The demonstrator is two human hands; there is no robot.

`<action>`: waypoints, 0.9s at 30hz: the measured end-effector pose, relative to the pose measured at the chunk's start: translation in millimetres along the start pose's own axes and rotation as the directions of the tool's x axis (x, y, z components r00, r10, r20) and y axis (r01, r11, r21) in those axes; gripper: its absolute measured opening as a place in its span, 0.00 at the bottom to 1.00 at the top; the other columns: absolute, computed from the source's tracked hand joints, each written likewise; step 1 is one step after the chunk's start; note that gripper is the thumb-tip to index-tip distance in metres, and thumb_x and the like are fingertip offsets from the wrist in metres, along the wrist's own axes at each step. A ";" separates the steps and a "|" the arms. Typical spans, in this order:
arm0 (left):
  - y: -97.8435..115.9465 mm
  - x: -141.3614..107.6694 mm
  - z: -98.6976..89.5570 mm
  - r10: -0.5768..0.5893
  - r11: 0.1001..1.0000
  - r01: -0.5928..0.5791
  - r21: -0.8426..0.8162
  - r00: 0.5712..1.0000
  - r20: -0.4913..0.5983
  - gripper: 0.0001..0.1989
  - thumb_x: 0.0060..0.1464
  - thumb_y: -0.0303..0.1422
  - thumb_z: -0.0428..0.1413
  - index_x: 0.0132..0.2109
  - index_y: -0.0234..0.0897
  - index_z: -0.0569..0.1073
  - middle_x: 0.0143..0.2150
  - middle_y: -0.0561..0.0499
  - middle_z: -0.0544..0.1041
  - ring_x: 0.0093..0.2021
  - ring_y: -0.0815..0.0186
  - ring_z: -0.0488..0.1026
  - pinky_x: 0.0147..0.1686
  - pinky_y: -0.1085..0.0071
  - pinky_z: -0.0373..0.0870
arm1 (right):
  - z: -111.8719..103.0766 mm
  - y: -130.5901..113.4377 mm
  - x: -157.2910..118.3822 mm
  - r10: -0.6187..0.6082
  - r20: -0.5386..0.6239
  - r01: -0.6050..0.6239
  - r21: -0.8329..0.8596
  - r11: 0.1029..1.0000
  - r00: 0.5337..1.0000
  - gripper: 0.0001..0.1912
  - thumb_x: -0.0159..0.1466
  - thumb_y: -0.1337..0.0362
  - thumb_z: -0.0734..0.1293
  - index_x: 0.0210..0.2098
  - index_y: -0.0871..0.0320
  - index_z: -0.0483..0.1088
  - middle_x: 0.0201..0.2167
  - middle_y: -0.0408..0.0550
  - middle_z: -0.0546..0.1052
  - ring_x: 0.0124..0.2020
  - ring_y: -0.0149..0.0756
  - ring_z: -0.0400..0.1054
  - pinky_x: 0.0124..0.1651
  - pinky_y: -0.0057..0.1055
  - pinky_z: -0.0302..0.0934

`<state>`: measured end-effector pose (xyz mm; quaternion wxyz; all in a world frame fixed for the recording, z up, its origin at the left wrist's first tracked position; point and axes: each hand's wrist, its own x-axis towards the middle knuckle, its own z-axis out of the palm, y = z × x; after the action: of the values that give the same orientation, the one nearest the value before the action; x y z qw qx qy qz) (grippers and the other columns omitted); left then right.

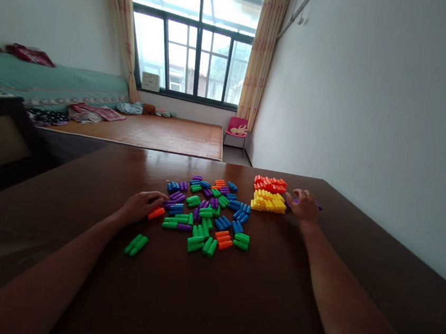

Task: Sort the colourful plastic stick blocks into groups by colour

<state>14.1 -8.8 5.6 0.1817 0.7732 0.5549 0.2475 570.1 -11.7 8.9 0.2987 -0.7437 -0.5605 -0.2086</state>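
My left hand (pixel 144 205) rests at the left edge of a loose spread of plastic tube-shaped blocks. Its fingers are bent together, with the tips at a purple block (pixel 170 204). An orange block (pixel 156 213) lies just under that hand. On the right, my right hand (pixel 304 205) curls over purple blocks (pixel 319 206), which show on both sides of its fingers. Directly left of it is a neat yellow stack of blocks (pixel 269 201), with a red-orange stack (pixel 270 184) behind. Green blocks (pixel 200 232) and blue blocks (pixel 242 211) lie mixed in the spread.
A pair of green blocks (pixel 135 244) lies apart, near my left forearm. Everything sits on a dark brown glossy table (pixel 208 303). Beyond its far edge are a bed with a woven mat (pixel 170 135) and a pink chair (pixel 237 127). A white wall (pixel 373 98) rises on the right.
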 end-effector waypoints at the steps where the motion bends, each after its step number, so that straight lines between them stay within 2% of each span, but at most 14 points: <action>1: -0.6 0.2 0.7 -0.002 1.000 0.002 0.006 1.000 -0.004 0.26 0.54 0.51 0.48 0.46 0.39 0.79 0.41 0.50 0.81 0.41 0.58 0.76 0.40 0.70 0.68 | -3.8 -9.9 2.6 -0.042 -0.026 0.043 0.071 0.997 0.999 0.18 0.64 0.53 0.62 0.42 0.60 0.72 0.41 0.56 0.74 0.43 0.45 0.67 0.46 0.39 0.60; 3: -2.3 0.7 2.4 -0.004 1.000 0.004 0.017 1.000 -0.017 0.25 0.54 0.51 0.49 0.46 0.40 0.79 0.40 0.50 0.82 0.39 0.58 0.76 0.38 0.71 0.68 | -12.5 -40.4 2.3 -0.152 -0.036 0.156 0.228 0.961 0.988 0.16 0.65 0.56 0.61 0.42 0.60 0.73 0.41 0.55 0.75 0.42 0.42 0.68 0.47 0.38 0.61; 5: -4.1 1.1 3.8 -0.002 1.000 0.002 0.028 1.000 -0.026 0.24 0.54 0.50 0.49 0.46 0.40 0.80 0.39 0.51 0.82 0.38 0.59 0.76 0.36 0.72 0.67 | -19.8 -81.3 -8.2 -0.300 0.017 0.270 0.390 0.880 0.954 0.14 0.66 0.58 0.60 0.42 0.59 0.73 0.41 0.53 0.76 0.40 0.40 0.70 0.47 0.37 0.63; 6: -4.7 1.0 4.4 0.001 0.999 0.000 0.032 1.000 -0.031 0.24 0.54 0.49 0.49 0.46 0.40 0.80 0.38 0.51 0.81 0.37 0.60 0.76 0.35 0.72 0.67 | -21.7 -103.3 -17.0 -0.394 0.057 0.325 0.462 0.825 0.917 0.14 0.66 0.58 0.61 0.42 0.58 0.74 0.41 0.52 0.77 0.41 0.39 0.70 0.47 0.37 0.64; 8: -4.7 0.5 4.7 0.013 0.999 -0.012 0.031 0.999 -0.031 0.24 0.55 0.48 0.48 0.46 0.40 0.80 0.38 0.51 0.81 0.37 0.60 0.76 0.34 0.72 0.67 | -20.8 -144.3 -37.6 -0.590 0.127 0.429 0.568 0.703 0.797 0.13 0.66 0.61 0.62 0.46 0.56 0.73 0.45 0.51 0.77 0.46 0.40 0.70 0.51 0.37 0.63; 10: -3.4 -0.6 4.4 0.022 1.000 -0.021 0.022 0.999 -0.034 0.24 0.55 0.48 0.48 0.46 0.39 0.80 0.38 0.50 0.81 0.36 0.61 0.75 0.35 0.72 0.67 | -14.0 -176.4 -55.7 -0.702 0.177 0.484 0.608 0.629 0.690 0.15 0.65 0.62 0.63 0.50 0.56 0.72 0.49 0.52 0.76 0.52 0.41 0.67 0.55 0.39 0.61; 11: -2.5 -1.1 4.2 0.026 1.000 -0.025 0.014 0.999 -0.039 0.23 0.55 0.48 0.49 0.46 0.39 0.80 0.38 0.50 0.81 0.37 0.61 0.75 0.36 0.72 0.67 | -8.9 -188.3 -61.8 -0.712 0.201 0.484 0.608 0.629 0.673 0.17 0.65 0.62 0.63 0.52 0.57 0.71 0.50 0.53 0.75 0.53 0.42 0.66 0.57 0.40 0.60; 14: -0.7 -2.2 3.5 0.033 0.999 -0.034 -0.010 0.998 -0.048 0.23 0.54 0.47 0.49 0.45 0.39 0.80 0.38 0.50 0.81 0.38 0.60 0.75 0.37 0.72 0.67 | 7.0 -211.1 -67.0 -0.668 0.275 0.427 0.590 0.685 0.691 0.20 0.66 0.58 0.63 0.54 0.61 0.70 0.51 0.58 0.74 0.54 0.44 0.66 0.58 0.42 0.59; 18: -2.2 -1.5 3.5 0.039 0.999 -0.040 -0.033 0.998 -0.041 0.24 0.53 0.48 0.49 0.45 0.39 0.80 0.37 0.50 0.81 0.36 0.61 0.75 0.35 0.72 0.67 | 12.9 -224.0 -57.7 -0.683 0.352 0.393 0.614 0.684 0.639 0.18 0.63 0.61 0.67 0.52 0.59 0.72 0.48 0.56 0.74 0.50 0.42 0.69 0.55 0.40 0.62; 20: -3.5 -0.9 3.5 0.044 0.998 -0.045 -0.043 0.999 -0.033 0.24 0.53 0.48 0.49 0.45 0.39 0.80 0.36 0.51 0.81 0.35 0.61 0.75 0.35 0.72 0.67 | 5.6 -223.4 -52.3 -0.667 0.349 0.367 0.625 0.689 0.658 0.17 0.58 0.63 0.71 0.47 0.56 0.74 0.44 0.52 0.75 0.45 0.39 0.69 0.51 0.38 0.63; 23: -5.3 0.0 3.1 0.045 0.997 -0.047 -0.056 0.999 -0.021 0.24 0.53 0.49 0.49 0.45 0.39 0.80 0.37 0.51 0.82 0.36 0.61 0.76 0.36 0.72 0.68 | -12.4 -205.0 -42.6 -0.606 0.294 0.287 0.677 0.678 0.739 0.12 0.55 0.63 0.73 0.39 0.55 0.75 0.38 0.47 0.74 0.39 0.35 0.70 0.46 0.34 0.64; 25: -7.0 1.3 2.9 0.045 0.997 -0.046 -0.062 0.999 -0.017 0.25 0.52 0.50 0.50 0.45 0.39 0.80 0.38 0.51 0.82 0.37 0.60 0.76 0.38 0.72 0.69 | -23.3 -175.5 -33.6 -0.524 0.272 0.182 0.730 0.659 0.807 0.10 0.56 0.59 0.72 0.36 0.56 0.74 0.35 0.45 0.75 0.35 0.34 0.70 0.42 0.33 0.65; 27: -9.1 3.1 2.8 0.040 0.997 -0.040 -0.064 0.999 -0.013 0.26 0.51 0.52 0.50 0.45 0.40 0.80 0.38 0.51 0.82 0.38 0.59 0.76 0.38 0.72 0.69 | -29.9 -130.5 -23.2 -0.374 0.238 0.073 0.753 0.654 0.896 0.15 0.55 0.53 0.72 0.34 0.56 0.72 0.31 0.44 0.76 0.33 0.35 0.70 0.38 0.32 0.65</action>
<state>9.6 -3.0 -1.2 0.1982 0.7764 0.5321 0.2734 439.2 -23.2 43.3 0.4279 -0.5119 -0.7315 0.1408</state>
